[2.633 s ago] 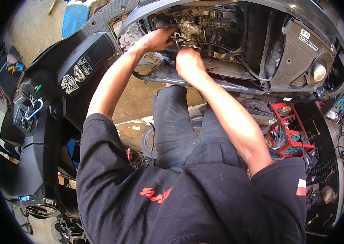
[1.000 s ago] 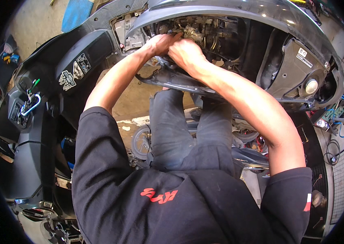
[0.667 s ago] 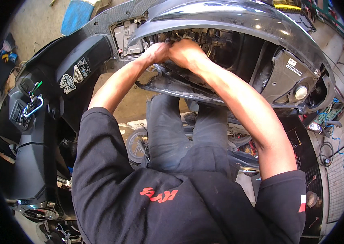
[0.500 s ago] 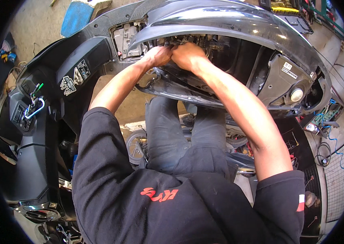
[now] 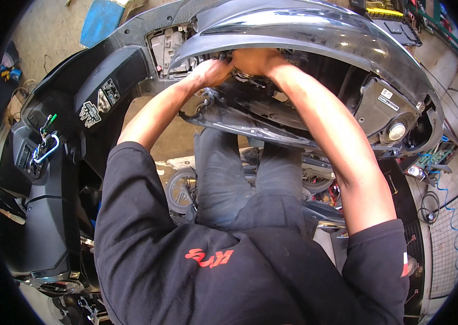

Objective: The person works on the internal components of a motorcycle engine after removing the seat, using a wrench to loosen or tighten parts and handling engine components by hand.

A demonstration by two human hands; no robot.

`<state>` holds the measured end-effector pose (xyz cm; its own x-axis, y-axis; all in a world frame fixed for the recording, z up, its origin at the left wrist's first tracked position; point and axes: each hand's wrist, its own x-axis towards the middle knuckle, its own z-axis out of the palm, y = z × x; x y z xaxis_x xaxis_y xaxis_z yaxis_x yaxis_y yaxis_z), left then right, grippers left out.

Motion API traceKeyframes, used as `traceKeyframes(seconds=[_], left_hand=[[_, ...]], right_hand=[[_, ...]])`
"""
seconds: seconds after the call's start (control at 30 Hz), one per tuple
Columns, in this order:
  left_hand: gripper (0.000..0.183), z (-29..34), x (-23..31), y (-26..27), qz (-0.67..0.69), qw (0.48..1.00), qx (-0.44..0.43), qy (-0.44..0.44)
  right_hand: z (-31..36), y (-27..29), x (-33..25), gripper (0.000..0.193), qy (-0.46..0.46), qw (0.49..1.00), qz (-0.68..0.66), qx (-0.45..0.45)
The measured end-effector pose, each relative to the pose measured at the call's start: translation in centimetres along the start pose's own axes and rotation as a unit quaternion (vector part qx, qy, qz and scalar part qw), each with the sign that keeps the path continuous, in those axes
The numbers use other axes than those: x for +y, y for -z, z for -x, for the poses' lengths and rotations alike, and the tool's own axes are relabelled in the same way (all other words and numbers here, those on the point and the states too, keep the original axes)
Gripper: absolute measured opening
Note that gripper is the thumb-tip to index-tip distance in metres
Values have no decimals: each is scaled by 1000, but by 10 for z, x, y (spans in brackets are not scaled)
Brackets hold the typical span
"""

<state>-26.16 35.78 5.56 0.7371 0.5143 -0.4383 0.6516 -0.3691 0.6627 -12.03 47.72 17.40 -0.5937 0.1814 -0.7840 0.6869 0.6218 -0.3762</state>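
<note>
Both my hands reach into the open side of a black scooter, under its glossy dark body panel [image 5: 299, 35]. My left hand [image 5: 214, 72] is at the left part of the opening, closed, with its fingertips among dark mechanical parts. Right beside it, my right hand [image 5: 254, 60] is curled, knuckles up, partly behind the panel's lower edge. What the fingers grip is hidden. Below the hands runs a loose-looking dark lower trim strip [image 5: 250, 129]. To the left of them, a grey part [image 5: 170, 49] shows inside the frame.
At left stands the scooter's front with a blue carabiner [image 5: 50, 149] and keys. A grey cover with a round light lens [image 5: 397, 131] sits right of my right forearm. A blue mat [image 5: 101, 23] lies on the floor, and a yellow-and-black toolbox [image 5: 383, 12] is at far right.
My right hand has moved slightly up and right, deeper behind the panel edge. My left hand stays nearly in place, and the view has shifted a little.
</note>
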Motion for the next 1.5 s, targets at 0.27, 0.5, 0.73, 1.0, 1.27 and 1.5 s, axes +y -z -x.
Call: traceKeyframes(seconds=[0.27, 0.5, 0.73, 1.0, 1.27, 1.5], left_hand=[[27, -1, -19, -12, 56, 997, -52, 24], [44, -2, 8, 19, 103, 992, -46, 57], [47, 10, -16, -3, 138, 990, 36, 3], [36, 20, -14, 7, -47, 995, 81, -39], [28, 12, 6, 12, -89, 994, -4, 65], [27, 15, 19, 35, -53, 988, -109, 92]], right_hand=[[-12, 8, -1, 29, -25, 969, -123, 214], [42, 2, 9, 33, -133, 979, -137, 66], [156, -23, -1, 33, -58, 953, -137, 263], [291, -55, 17, 20, -335, 726, -79, 595], [333, -96, 85, 29, -428, 678, 10, 597], [347, -102, 100, 41, -397, 699, -4, 595]])
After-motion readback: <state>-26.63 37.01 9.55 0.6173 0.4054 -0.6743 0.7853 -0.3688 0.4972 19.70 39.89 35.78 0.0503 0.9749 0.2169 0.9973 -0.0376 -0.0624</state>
